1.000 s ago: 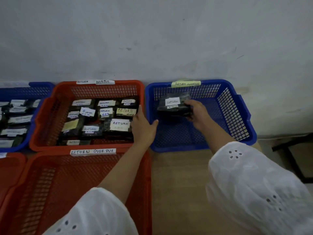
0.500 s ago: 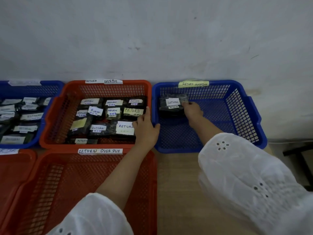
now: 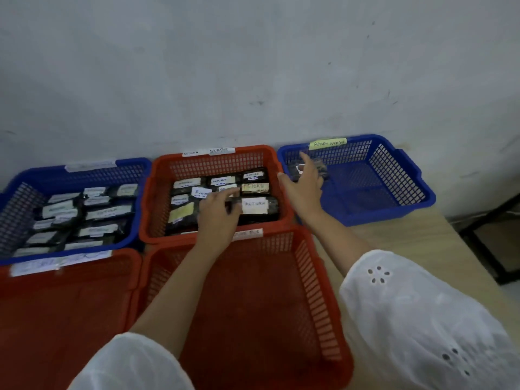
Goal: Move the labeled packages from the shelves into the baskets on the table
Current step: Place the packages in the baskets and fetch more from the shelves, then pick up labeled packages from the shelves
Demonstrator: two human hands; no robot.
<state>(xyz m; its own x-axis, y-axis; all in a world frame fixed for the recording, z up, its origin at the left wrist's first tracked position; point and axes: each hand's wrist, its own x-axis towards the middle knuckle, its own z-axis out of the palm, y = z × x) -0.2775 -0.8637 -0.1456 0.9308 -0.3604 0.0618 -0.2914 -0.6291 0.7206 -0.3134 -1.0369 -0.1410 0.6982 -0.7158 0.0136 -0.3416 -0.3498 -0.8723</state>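
Note:
A black labeled package (image 3: 320,168) lies at the far left corner of the right blue basket (image 3: 394,209). My right hand (image 3: 305,185) hovers above it with fingers spread, holding nothing. The far red basket (image 3: 157,192) holds several black packages with white "RETURN" labels. My left hand (image 3: 219,213) reaches into that basket, its fingers lying on the front packages beside the big "RETURN" package (image 3: 257,206). Blur hides whether it grips one.
A blue basket (image 3: 17,204) full of labeled packages stands at the left. Two red baskets (image 3: 318,291) (image 3: 56,319) sit in the near row. Bare wooden table (image 3: 422,237) shows on the right, with a dark frame (image 3: 489,249) beyond its edge. A wall rises behind.
My right hand let go of the package in the blue basket and lifted off it. My left hand moved from the red basket's right rim in onto the packages. The view swung right.

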